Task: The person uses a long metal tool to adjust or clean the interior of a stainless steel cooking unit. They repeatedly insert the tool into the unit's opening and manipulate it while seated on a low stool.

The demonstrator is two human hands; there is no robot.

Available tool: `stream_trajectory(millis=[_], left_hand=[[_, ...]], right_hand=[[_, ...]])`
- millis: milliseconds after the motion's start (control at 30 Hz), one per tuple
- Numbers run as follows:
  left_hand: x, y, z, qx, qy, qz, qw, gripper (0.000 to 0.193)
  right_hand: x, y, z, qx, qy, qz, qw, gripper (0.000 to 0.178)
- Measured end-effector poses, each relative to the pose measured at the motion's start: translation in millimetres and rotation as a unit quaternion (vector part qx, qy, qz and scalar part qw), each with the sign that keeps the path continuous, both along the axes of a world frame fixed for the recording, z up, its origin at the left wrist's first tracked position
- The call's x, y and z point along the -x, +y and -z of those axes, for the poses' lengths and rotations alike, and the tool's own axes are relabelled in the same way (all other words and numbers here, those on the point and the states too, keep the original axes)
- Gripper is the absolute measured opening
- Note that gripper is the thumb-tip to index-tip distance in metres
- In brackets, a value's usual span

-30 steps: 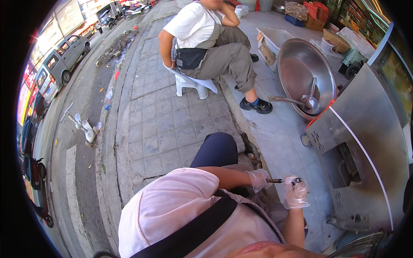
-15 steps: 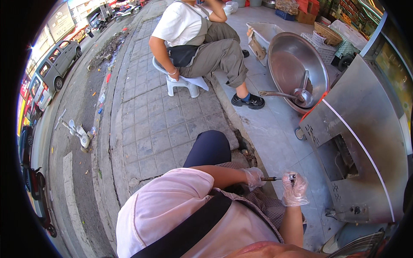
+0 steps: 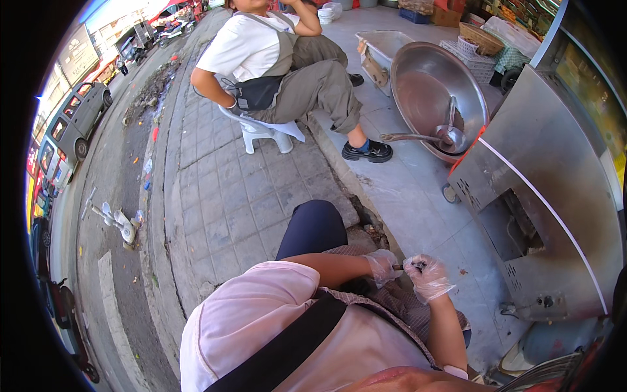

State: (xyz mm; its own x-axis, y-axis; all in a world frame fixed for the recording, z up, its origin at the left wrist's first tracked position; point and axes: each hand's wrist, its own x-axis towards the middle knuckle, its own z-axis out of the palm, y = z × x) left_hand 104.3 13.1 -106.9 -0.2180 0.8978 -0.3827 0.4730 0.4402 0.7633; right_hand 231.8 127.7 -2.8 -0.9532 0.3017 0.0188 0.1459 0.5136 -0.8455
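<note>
Both my hands wear clear plastic gloves and are held close together in front of my lap. My left hand (image 3: 381, 267) is closed round a slim, brown-handled tool (image 3: 398, 267); only a short piece of it shows between the hands. Curled up beside it, my right hand (image 3: 429, 278) grips a small dark piece (image 3: 421, 266) at its fingertips. What kind of piece it is I cannot make out. The tool's far end is hidden at the right hand's fingers.
To the right stands a metal cabinet (image 3: 548, 222) with a square opening. Beyond it a large metal bowl (image 3: 418, 85), tilted, holds a ladle (image 3: 450, 136). Ahead, a person (image 3: 261, 59) sits on a plastic stool (image 3: 264, 134). A broken gap (image 3: 369, 228) runs along the paving edge.
My right hand has moved left, closer to my left hand. The tool's metal shaft, visible before, is now mostly hidden. The whole view has shifted slightly.
</note>
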Motion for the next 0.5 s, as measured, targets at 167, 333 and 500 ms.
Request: stream_trajectory(millis=[167,333,500], left_hand=[[-1,0,-9,-0.045,0.014,0.021,0.999,0.031],[-1,2,4,-0.118,-0.016,0.028,0.992,0.028],[-7,8,22,-0.208,-0.034,-0.024,0.977,0.030]], right_hand=[[5,-2,12,-0.045,-0.058,-0.046,0.996,0.011],[12,-4,14,-0.117,-0.082,-0.066,0.988,0.015],[11,-7,0,-0.051,-0.015,-0.020,0.998,0.024]])
